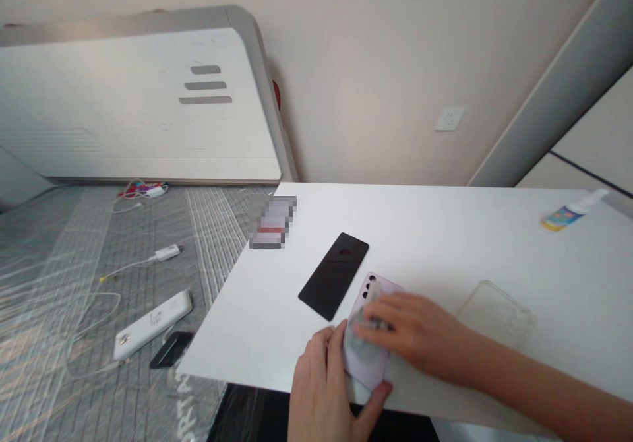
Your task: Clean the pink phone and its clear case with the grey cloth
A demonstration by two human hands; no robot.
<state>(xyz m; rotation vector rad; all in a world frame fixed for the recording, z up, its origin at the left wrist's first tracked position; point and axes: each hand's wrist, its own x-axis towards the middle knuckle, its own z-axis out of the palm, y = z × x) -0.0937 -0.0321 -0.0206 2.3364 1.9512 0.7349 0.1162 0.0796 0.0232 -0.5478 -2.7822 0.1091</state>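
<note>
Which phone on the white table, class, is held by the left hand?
The lilac phone, braced by the left hand; the black phone lies untouched.

Phone (pixel 366 368) lt purple; cloth (pixel 360 344) gry; tbl (pixel 420 231) wht; bedding (pixel 210 221) gry, striped.

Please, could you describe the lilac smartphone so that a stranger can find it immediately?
Begin at the white table, at its near edge. There, below and to the right of the black phone-shaped slab, is the lilac smartphone, partly covered by a greyish cloth. Unlike the slab and the transparent case, its back is pale purple, with dark camera lenses.
</note>
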